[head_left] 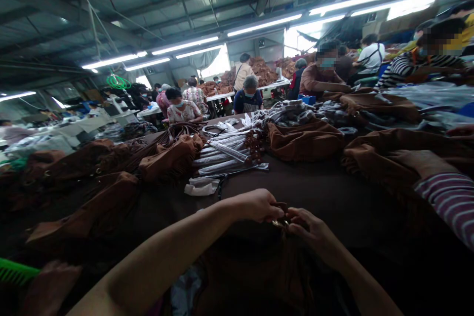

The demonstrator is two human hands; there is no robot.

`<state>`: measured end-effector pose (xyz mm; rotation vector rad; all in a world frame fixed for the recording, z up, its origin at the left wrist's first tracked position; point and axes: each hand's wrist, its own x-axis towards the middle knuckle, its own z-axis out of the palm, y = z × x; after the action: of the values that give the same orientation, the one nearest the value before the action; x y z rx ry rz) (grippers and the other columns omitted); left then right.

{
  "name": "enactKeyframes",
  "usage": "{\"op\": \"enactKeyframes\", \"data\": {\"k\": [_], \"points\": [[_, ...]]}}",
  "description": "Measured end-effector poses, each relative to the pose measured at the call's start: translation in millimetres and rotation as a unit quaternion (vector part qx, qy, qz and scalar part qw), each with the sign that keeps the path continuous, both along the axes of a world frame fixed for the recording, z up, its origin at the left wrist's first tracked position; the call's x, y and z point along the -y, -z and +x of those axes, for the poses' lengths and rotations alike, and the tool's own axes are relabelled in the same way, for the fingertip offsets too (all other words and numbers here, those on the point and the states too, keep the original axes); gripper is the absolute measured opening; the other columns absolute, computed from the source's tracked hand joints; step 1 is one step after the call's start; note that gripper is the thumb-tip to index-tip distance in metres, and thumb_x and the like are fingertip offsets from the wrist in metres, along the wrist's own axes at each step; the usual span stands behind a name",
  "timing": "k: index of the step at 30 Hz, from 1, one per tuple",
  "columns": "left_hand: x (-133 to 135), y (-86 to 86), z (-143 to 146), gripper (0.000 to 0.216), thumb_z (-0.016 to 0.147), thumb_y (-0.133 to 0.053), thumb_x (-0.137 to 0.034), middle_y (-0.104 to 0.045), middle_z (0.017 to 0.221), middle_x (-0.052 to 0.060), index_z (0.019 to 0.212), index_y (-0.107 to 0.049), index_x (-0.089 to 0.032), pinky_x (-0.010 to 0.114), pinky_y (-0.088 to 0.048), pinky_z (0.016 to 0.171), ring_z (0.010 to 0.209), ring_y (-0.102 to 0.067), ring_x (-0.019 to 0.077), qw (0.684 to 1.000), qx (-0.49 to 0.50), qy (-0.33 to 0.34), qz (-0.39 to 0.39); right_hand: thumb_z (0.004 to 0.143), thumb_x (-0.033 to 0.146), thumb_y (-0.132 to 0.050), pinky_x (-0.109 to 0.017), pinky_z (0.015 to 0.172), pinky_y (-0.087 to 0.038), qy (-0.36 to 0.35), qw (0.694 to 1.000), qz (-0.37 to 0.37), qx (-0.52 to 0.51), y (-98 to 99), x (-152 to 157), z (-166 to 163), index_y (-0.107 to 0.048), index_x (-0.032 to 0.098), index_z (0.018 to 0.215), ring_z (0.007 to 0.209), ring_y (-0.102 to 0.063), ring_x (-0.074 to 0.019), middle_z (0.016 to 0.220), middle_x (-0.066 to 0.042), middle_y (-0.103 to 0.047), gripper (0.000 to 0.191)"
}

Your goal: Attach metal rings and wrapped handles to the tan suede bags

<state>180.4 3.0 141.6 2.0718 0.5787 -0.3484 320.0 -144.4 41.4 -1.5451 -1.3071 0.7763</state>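
My left hand (255,206) and my right hand (309,229) meet low in the middle of the view, both closed in a pinch on a small metal ring and brown strap end (280,216) of a brown fringed bag (274,266) that lies dark beneath my forearms. The fingertips almost touch. The bag's body is mostly in shadow.
The dark table (314,182) carries heaps of brown suede bags (170,158), bagged straps (225,150) and a white scrap (202,186). A co-worker's striped sleeve (450,200) reaches in at right. Several people sit along the far side. A green comb-like thing (17,271) lies at lower left.
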Motion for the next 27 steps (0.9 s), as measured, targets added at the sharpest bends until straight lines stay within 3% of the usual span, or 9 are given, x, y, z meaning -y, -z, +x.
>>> {"op": "enactKeyframes", "data": {"k": [4,8,12,20,23,27], "points": [[-7,22.8,-4,0.031,0.075,-0.06,-0.044,-0.051,0.054,-0.004,0.063,-0.058,-0.016,0.022,-0.03,0.046,0.045,-0.042,0.0077,0.999,-0.011,-0.029,-0.019,0.085,0.034,-0.058,-0.033,0.09,-0.046,-0.05,0.998,-0.022,0.033,19.4,1,-3,-0.063,0.023,0.112,0.1,-0.06,-0.0223,0.108,-0.006,-0.064,0.03],[-4,33.7,-3,0.034,0.073,-0.063,-0.048,-0.051,0.053,-0.005,0.064,-0.06,-0.015,0.021,-0.03,0.046,0.045,-0.043,0.0069,0.998,-0.013,-0.054,-0.029,0.081,0.032,-0.064,-0.03,0.082,-0.046,-0.059,0.998,-0.019,0.019,21.4,6,-4,-0.064,0.023,0.103,0.092,-0.061,-0.0203,0.097,-0.002,-0.064,0.024],[7,40.8,0,0.036,0.064,-0.071,-0.049,-0.051,0.051,-0.005,0.063,-0.06,-0.014,0.021,-0.029,0.044,0.045,-0.043,0.007,0.993,-0.014,-0.091,-0.07,0.079,0.034,-0.068,-0.03,0.084,-0.045,-0.046,0.999,0.012,-0.003,22.4,12,-7,-0.065,0.021,0.102,0.095,-0.06,-0.0218,0.099,-0.003,-0.064,0.027],[31,69.1,2,0.014,0.054,-0.073,-0.022,-0.056,0.049,-0.003,0.057,-0.062,-0.014,0.021,-0.034,0.043,0.045,-0.049,0.01,0.978,-0.021,-0.168,-0.125,0.071,0.036,-0.073,-0.035,0.087,-0.047,-0.01,0.998,0.012,-0.062,20.9,14,-24,-0.067,0.02,0.106,0.1,-0.062,-0.0281,0.103,-0.007,-0.068,0.038],[34,71.8,1,0.011,0.053,-0.071,-0.019,-0.055,0.047,-0.003,0.054,-0.061,-0.015,0.021,-0.033,0.041,0.042,-0.048,0.0102,0.972,-0.013,-0.191,-0.134,0.07,0.038,-0.074,-0.034,0.086,-0.048,0.012,0.998,-0.002,-0.063,25.7,16,-25,-0.067,0.021,0.107,0.099,-0.062,-0.0278,0.103,-0.006,-0.069,0.041],[37,63.3,-1,0.018,0.05,-0.073,-0.019,-0.05,0.042,-0.004,0.047,-0.056,-0.015,0.022,-0.029,0.04,0.038,-0.043,0.0088,0.961,-0.025,-0.224,-0.158,0.073,0.041,-0.071,-0.031,0.085,-0.047,-0.018,0.996,0.027,-0.085,36.6,18,-25,-0.067,0.021,0.101,0.1,-0.06,-0.026,0.101,-0.005,-0.066,0.035]]}}
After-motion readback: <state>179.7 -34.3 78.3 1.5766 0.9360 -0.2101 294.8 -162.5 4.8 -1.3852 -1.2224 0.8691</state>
